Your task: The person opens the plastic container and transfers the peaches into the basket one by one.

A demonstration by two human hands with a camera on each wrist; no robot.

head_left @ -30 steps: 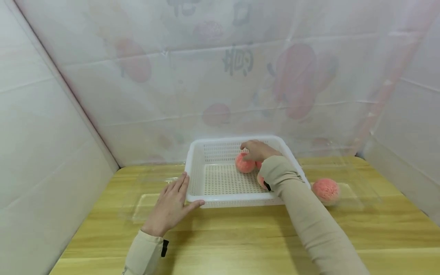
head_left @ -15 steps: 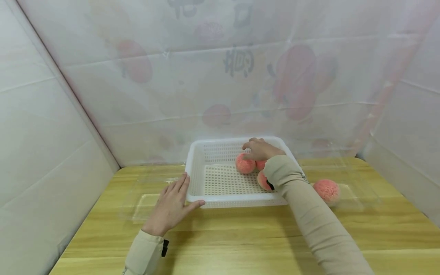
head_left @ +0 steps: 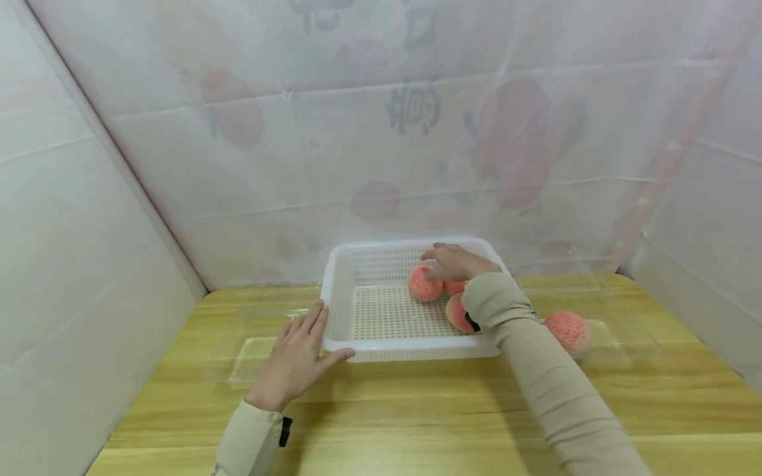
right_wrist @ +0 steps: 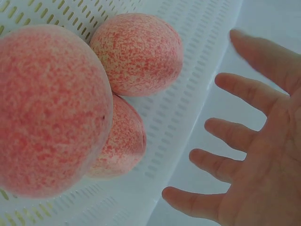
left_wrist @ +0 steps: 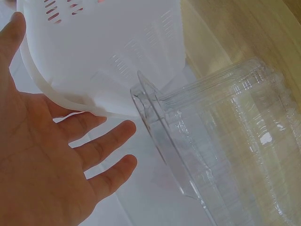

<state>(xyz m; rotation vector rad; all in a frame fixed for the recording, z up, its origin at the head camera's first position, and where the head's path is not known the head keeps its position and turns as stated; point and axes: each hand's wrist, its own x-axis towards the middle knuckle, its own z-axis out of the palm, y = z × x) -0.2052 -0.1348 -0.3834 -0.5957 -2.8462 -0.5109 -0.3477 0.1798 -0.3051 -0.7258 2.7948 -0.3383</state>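
A white plastic basket [head_left: 411,344] with slotted walls stands at the middle of the table. Three speckled pink peaches lie together in its right part: a left one [head_left: 424,285], a back one [right_wrist: 117,141] and a front one [head_left: 457,312]. My right hand [head_left: 460,263] is over the basket's back right, fingers spread, holding nothing; the right wrist view shows it apart from the peaches. Fingers of my left hand [head_left: 293,362] lie straight against the basket's left rim, thumb at the front corner. Another peach [head_left: 567,332] sits right of the basket, partly behind the right sleeve.
A clear plastic box [left_wrist: 211,141] stands on the table [head_left: 405,423] left of the basket. A second clear box [head_left: 616,334] is on the right, around the separate peach. White sheet walls [head_left: 309,158] with faint printing close off the back and sides.
My right hand has drawn slightly to the right, away from the left peach, uncovering more of the front peach. My left hand and the basket stay nearly where they were.
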